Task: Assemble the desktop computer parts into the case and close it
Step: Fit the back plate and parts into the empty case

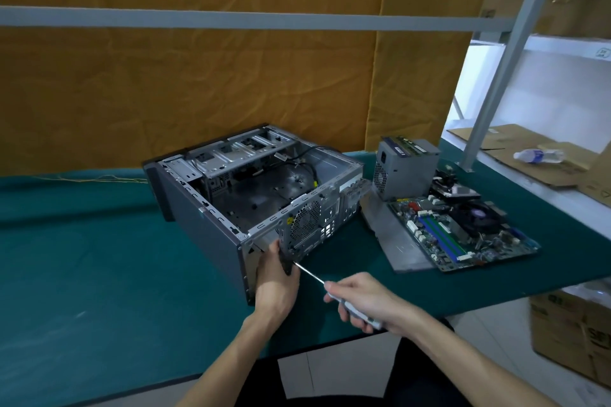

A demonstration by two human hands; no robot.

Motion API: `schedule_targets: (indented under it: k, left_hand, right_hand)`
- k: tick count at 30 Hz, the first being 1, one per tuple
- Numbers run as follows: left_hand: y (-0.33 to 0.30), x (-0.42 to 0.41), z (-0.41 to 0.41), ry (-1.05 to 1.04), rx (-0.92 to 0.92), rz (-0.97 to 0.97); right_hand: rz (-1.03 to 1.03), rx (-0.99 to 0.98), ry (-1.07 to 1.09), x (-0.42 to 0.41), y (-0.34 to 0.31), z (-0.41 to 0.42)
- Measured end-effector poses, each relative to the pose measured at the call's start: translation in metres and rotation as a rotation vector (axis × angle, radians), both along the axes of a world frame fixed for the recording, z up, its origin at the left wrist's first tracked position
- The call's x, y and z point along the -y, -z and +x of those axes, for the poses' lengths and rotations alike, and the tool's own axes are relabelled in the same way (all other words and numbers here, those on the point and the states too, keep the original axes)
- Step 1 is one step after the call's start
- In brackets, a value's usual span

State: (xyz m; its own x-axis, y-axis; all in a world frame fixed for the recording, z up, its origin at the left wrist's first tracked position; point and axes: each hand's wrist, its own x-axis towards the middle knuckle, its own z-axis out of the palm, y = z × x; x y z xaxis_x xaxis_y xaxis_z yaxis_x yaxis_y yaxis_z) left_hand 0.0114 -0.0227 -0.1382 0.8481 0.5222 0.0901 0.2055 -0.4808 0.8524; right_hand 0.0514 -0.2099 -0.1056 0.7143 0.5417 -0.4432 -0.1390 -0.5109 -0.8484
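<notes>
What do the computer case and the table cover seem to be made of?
The computer case looks like bare sheet metal: grey, dull shine, punched holes and slots. The table cover seems a teal fabric or felt mat: matt, no glare, though the picture leaves that open.

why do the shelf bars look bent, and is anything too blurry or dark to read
Head view: wide-angle distortion bows the grey shelf bar and stretches the edges; the open computer case is dim inside, so small fittings are unclear; the motherboard is soft, its markings unreadable; the screwdriver shaft catches a thin glint.
</notes>
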Motion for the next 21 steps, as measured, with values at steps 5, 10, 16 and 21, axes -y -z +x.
schedule_targets:
  k: [5,10,16,21]
  left_hand:
    - [-0.060,0.012,-0.024,0.106,-0.297,0.409]
    - [-0.122,0.016,-0.005,0.103,0.131,0.467]
    - [-0.123,0.006,0.074,0.279,-0.068,0.824]
    - [-0.118,-0.009,0.107,0.371,-0.062,0.797]
  right_hand:
    - [0.078,0.158,0.127,0.040,0.002,0.024]
    - [-0.344,0.655,0.377,0.066,0.003,0.072]
    - [-0.846,0.941,0.282,0.054,0.008,0.117]
    - [-0.996,0.921,0.227,0.050,0.012,0.142]
